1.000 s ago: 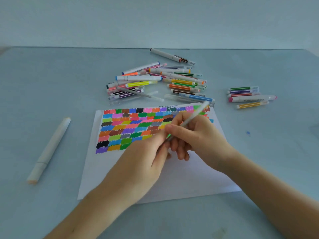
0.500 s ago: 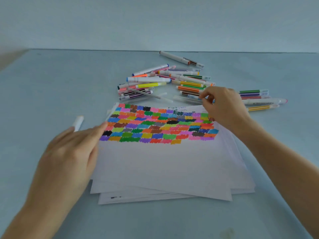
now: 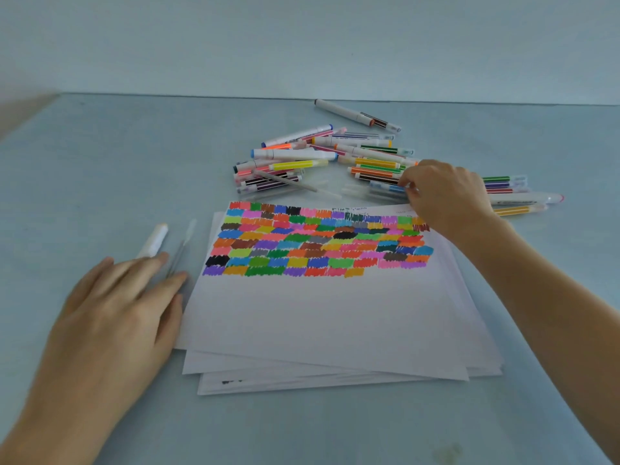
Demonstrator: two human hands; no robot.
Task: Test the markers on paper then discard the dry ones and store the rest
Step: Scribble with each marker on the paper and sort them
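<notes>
Both hands have shifted: left hand now flat beside the paper, right hand pinching a blue marker.

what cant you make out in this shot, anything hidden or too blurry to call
- Head view: the right hand covers whichever marker its fingertips touch in the pile.
- The left hand is motion-blurred; contact with the thin pen is unclear.
- Lower sheets of the paper stack are hidden under the top one.

- paper stack lies on the table, nearest the viewer;
- marker pile behind the stack;
- smaller marker group right of the pile;
- two markers left of the stack.
</notes>
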